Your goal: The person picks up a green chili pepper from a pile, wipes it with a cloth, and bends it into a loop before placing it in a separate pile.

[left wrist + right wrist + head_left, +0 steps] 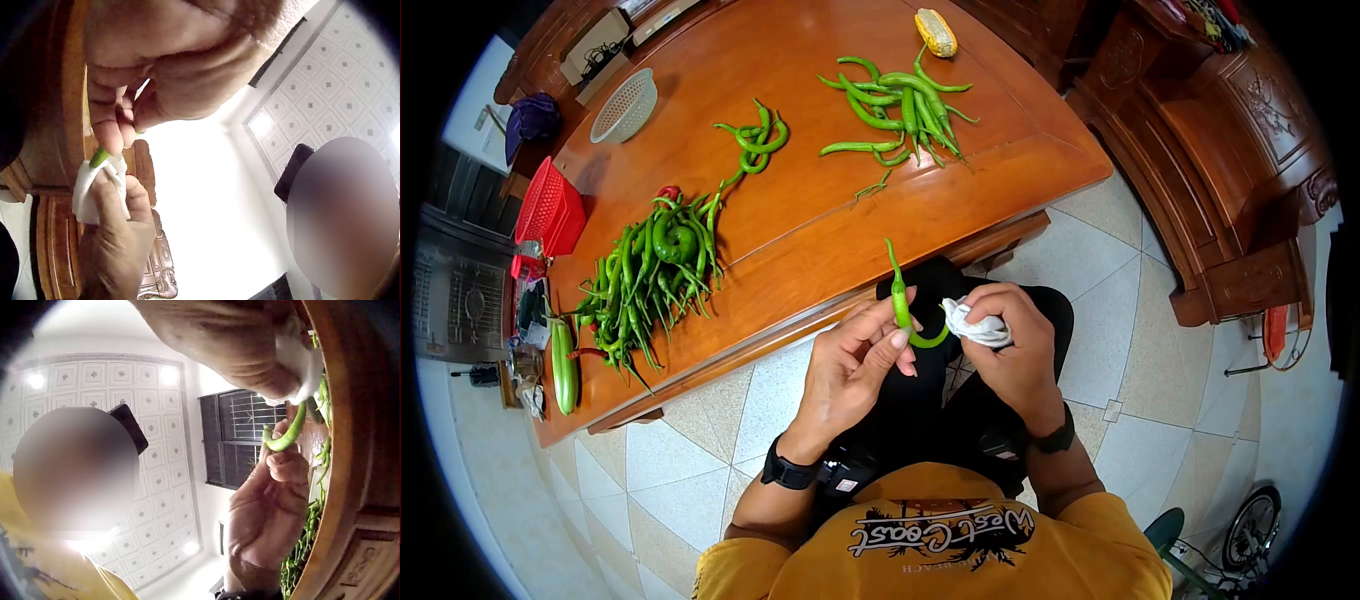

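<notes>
A long curved green chili pepper [903, 303] is held over my lap, just off the wooden table's [820, 235] front edge. My left hand [862, 358] pinches it near its middle between thumb and fingers. My right hand [1003, 345] grips a crumpled white cloth [977, 326] wrapped around the pepper's lower end. In the left wrist view the green pepper [99, 157] pokes into the white cloth [87, 187]. The right wrist view shows the pepper [289, 432] running from the cloth [303, 369] to my left fingers [284, 465].
On the table lie a big heap of green peppers [650, 275] at left, a small curled bunch [752, 137] in the middle and a spread group [900, 110] far right. A corn cob [936, 32], white colander [624, 105], red basket [550, 208] and cucumber [564, 365] lie around them.
</notes>
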`<state>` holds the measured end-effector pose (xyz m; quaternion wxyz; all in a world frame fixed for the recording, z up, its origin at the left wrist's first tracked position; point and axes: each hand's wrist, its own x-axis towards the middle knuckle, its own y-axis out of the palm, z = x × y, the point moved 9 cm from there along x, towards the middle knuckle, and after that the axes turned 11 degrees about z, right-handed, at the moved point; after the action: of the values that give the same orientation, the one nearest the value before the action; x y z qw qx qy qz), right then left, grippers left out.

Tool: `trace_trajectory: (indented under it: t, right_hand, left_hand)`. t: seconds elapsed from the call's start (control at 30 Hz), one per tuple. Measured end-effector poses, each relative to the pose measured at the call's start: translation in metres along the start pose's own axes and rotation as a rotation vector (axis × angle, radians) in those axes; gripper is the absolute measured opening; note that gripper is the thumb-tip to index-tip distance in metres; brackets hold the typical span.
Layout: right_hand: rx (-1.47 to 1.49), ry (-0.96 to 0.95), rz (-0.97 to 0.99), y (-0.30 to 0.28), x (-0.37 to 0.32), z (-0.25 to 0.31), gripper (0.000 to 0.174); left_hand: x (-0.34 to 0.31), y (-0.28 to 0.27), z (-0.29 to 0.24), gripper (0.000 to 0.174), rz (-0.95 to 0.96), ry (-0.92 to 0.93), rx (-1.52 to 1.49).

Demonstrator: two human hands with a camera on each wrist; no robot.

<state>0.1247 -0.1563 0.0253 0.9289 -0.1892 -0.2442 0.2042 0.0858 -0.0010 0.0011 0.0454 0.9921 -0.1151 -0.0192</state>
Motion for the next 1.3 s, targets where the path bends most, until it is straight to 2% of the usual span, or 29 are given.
trace_trajectory:
  t: [0.2,0.3,0.43,0.57,0.67,0.77,0.97,1.07,1.2,1.3]
  right_hand:
    - [0.168,-0.021,0.060,0.010,-0.002,0.005,0.030]
    - [0.124,-0.024,0.040,0.008,-0.002,0.003,0.030]
    - [0.069,-0.013,-0.093,-0.008,-0.004,-0.002,0.030]
    - [0.256,0.037,-0.113,-0.010,-0.006,-0.009,0.028]
    - [0.415,0.086,-0.014,-0.003,-0.006,-0.010,0.027]
    - [0.539,0.090,0.059,0.003,-0.006,-0.013,0.024]
    - [0.822,0.183,0.094,0.019,-0.008,-0.015,0.022]
    - [0.769,0.218,0.131,0.023,-0.011,-0.016,0.023]
    - [0.770,0.212,0.279,0.034,-0.013,-0.014,0.024]
    - [0.717,0.161,0.264,0.033,-0.012,-0.011,0.024]
  left_hand:
    - [0.001,-0.001,0.001,0.036,-0.034,0.015,-0.024]
    - [0.001,-0.003,0.002,0.037,-0.037,0.031,-0.052]
    - [-0.001,-0.002,0.000,0.038,-0.006,0.011,-0.145]
    - [0.000,0.004,0.004,0.040,0.082,-0.030,-0.211]
    - [0.001,0.007,0.007,0.041,0.099,-0.049,-0.237]
    - [0.000,0.004,0.010,0.042,0.024,-0.060,-0.277]
    - [0.002,0.010,0.013,0.036,0.084,-0.061,-0.200]
    - [0.003,0.008,0.010,0.030,0.085,-0.014,-0.266]
    - [0.002,0.002,0.007,0.028,0.032,0.039,-0.294]
    - [0.003,0.004,0.007,0.029,0.040,0.046,-0.302]
